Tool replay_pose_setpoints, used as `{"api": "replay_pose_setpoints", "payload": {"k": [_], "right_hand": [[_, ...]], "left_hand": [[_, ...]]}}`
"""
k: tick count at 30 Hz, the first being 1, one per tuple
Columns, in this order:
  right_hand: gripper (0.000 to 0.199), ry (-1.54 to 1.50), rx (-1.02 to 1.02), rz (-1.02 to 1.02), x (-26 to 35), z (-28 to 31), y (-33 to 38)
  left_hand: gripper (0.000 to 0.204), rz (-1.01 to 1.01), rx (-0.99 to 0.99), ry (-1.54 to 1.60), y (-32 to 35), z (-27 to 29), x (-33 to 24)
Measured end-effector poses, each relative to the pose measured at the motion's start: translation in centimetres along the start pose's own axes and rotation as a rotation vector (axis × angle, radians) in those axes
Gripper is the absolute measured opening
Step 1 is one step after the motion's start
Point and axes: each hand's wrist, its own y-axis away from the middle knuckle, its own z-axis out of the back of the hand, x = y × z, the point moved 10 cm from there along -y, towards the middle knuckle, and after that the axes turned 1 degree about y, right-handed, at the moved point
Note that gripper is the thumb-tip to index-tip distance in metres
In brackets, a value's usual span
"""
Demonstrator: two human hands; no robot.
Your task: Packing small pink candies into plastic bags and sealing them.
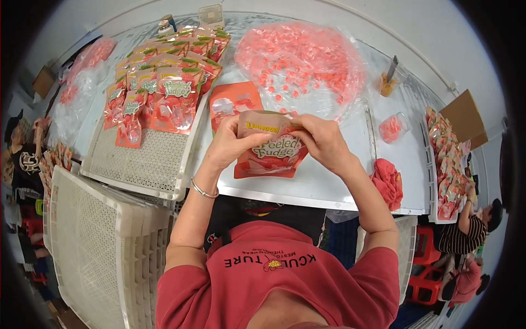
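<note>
A red and tan candy pouch [272, 163] stands upright between my hands, just above the near edge of the white table. My left hand [227, 143] pinches its top left corner, thumb in front. At the top right corner, my right hand [320, 140] grips the pouch with fingers curled along the rim. Whether the pouch's mouth is parted I cannot tell. Behind it lies another red pouch [235, 97], flat on the table and partly covered by my left hand. Farther back spreads a large clear plastic bag [307, 60] of small pink-red candies.
Several filled pouches [174, 98] crowd a white perforated tray [137, 162] at left, above stacked trays [87, 236]. Right of my hands are a clear jar [393, 128] of pink candies and a red cloth [387, 183]. Another pouch-filled tray [433, 181] and co-workers are at the sides.
</note>
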Motion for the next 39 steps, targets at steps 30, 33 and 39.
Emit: {"api": "replay_pose_setpoints", "payload": {"k": [30, 33, 39], "right_hand": [[0.018, -0.176, 0.416, 0.061, 1.8, -7.2, -5.7], [0.02, 0.03, 0.411, 0.082, 2.1, -7.3, -6.3], [0.018, -0.337, 0.272, 0.031, 1.6, -6.0, -7.3]], "left_hand": [[0.023, -0.053, -0.241, -0.064, 2.7, 4.2, 0.8], [0.023, 0.022, -0.192, -0.012, 2.3, 4.6, 1.5], [0.024, -0.078, -0.31, -0.019, 2.9, 6.3, -0.3]]}}
